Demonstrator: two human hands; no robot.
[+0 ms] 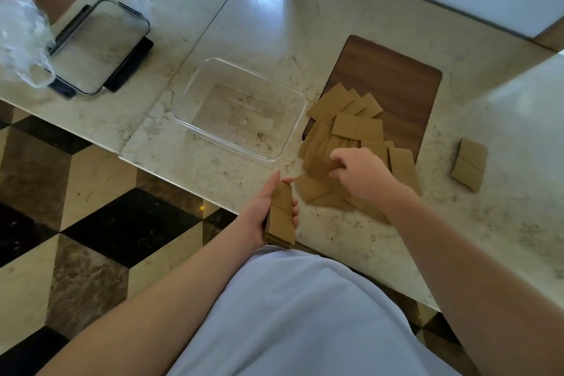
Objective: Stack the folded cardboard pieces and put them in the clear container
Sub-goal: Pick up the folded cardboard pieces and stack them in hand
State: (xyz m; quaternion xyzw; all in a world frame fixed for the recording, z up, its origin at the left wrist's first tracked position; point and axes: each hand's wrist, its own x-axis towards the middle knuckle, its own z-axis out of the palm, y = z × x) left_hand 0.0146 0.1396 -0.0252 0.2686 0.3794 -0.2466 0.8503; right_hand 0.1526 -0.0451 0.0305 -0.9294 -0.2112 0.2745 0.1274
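My left hand (265, 213) grips a small stack of folded cardboard pieces (282, 217) at the counter's front edge. Its thumb runs along the stack's left side. To the right, my right hand (361, 172) rests on a loose pile of brown cardboard pieces (351, 128), with its fingers pinching one piece (319, 163). The pile spreads over the near end of a dark wooden board (396, 79) and onto the counter. The clear container (239, 108) sits empty just left of the pile. One folded cardboard piece (469, 164) lies apart at the right.
The container's lid (100, 46) with dark clips lies at the back left on the marble counter (274, 15). Beside it sits a crumpled clear plastic bag (21, 40). A checkered floor (91, 192) shows below the counter's front edge.
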